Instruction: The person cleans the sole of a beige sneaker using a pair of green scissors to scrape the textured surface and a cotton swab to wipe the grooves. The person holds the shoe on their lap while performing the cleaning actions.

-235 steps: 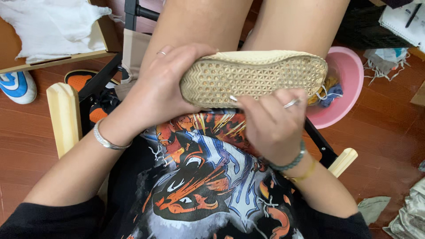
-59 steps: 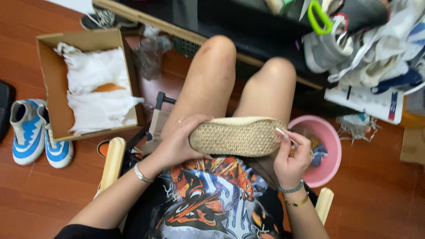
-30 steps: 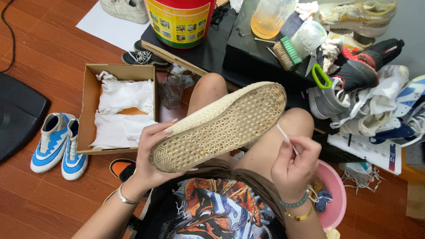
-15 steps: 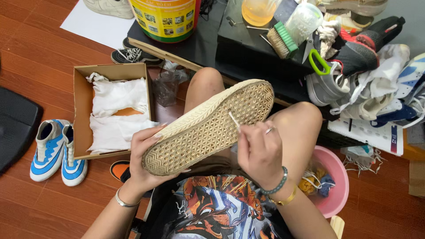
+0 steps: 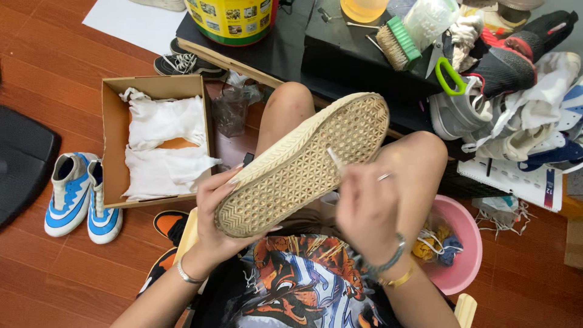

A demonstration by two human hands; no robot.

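My left hand (image 5: 220, 214) grips a shoe (image 5: 303, 163) from below at its heel end, with the tan, honeycomb-patterned sole turned up and tilted toward the upper right. My right hand (image 5: 365, 206) pinches a thin pale stick (image 5: 334, 159), its tip touching the middle of the sole. The hand is blurred. Both hands are over my bare knees, above a printed black shirt.
An open cardboard box with white paper (image 5: 155, 136) sits at the left, beside a blue-and-white pair of shoes (image 5: 82, 194). A pink basin (image 5: 455, 246) is by my right knee. A black low table (image 5: 328, 48) holds a brush, a bucket and a heap of shoes.
The shoe went from lying level in front of me to tilting up and right. My right hand brought the stick onto the middle of the sole. The view tilted further forward.
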